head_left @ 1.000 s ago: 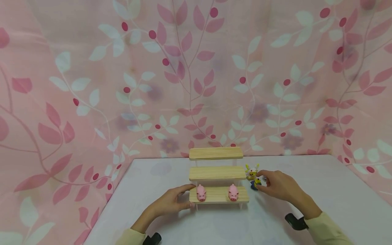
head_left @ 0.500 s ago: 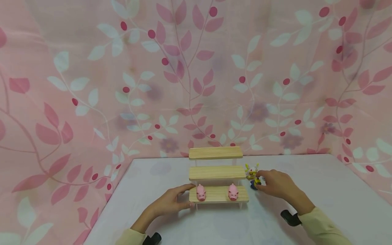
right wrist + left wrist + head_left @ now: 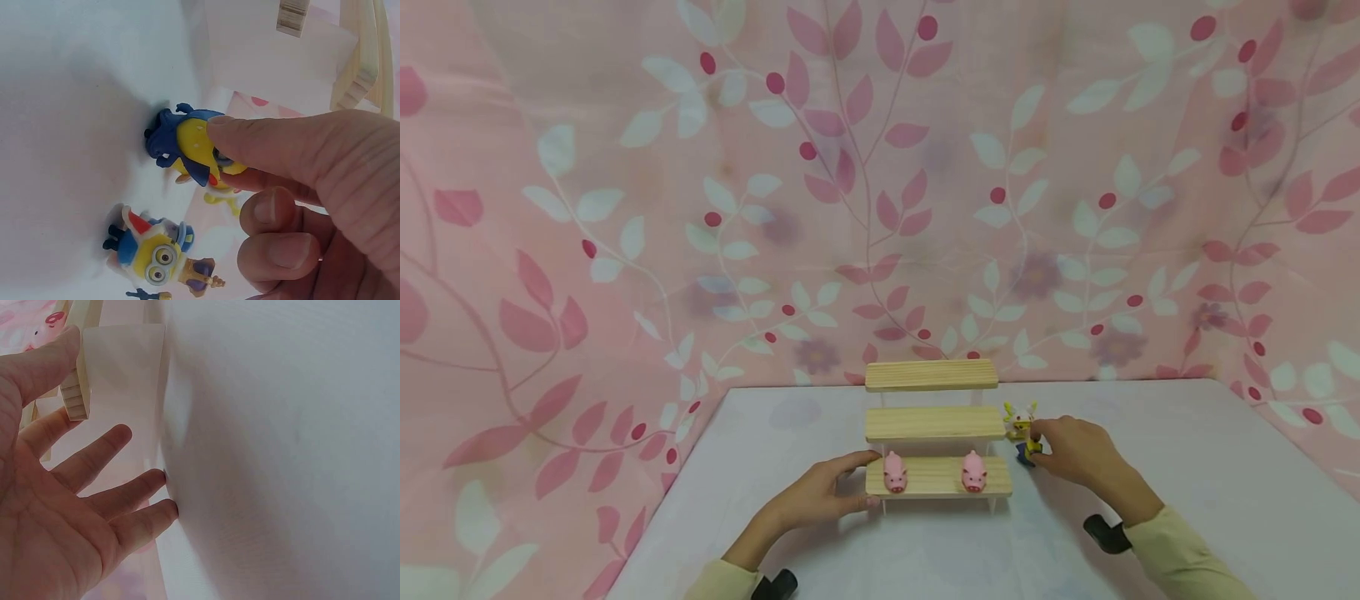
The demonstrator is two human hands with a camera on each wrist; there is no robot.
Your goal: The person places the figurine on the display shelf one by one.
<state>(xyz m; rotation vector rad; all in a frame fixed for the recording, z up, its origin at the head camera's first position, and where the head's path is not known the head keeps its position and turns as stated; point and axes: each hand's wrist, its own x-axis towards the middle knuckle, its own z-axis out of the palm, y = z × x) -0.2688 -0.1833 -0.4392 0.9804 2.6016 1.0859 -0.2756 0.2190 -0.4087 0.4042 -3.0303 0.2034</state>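
Note:
A three-tier wooden display stand (image 3: 935, 424) stands on the table, with two pink toy pigs (image 3: 895, 473) on its lowest board. My left hand (image 3: 820, 496) grips the left end of that board between thumb and index finger; the other fingers spread out loosely in the left wrist view. To the right of the stand, my right hand (image 3: 1086, 454) pinches a yellow minion figure in blue clothing (image 3: 195, 140) between thumb and index finger. The figure is upright, its feet close to the table. Its far side is partly hidden by my fingers.
A second minion figure with a gold crown (image 3: 161, 253) stands beside the held one. Behind, a figure with yellow antler-like tips (image 3: 1018, 422) stands near the stand's right side. A white cloth (image 3: 805, 425) covers the table, and a pink leaf-patterned curtain (image 3: 865, 208) hangs behind it.
My right wrist and forearm have shifted slightly to the left, while the fingers stay at the minion figure. The left hand, stand and pigs have not visibly moved.

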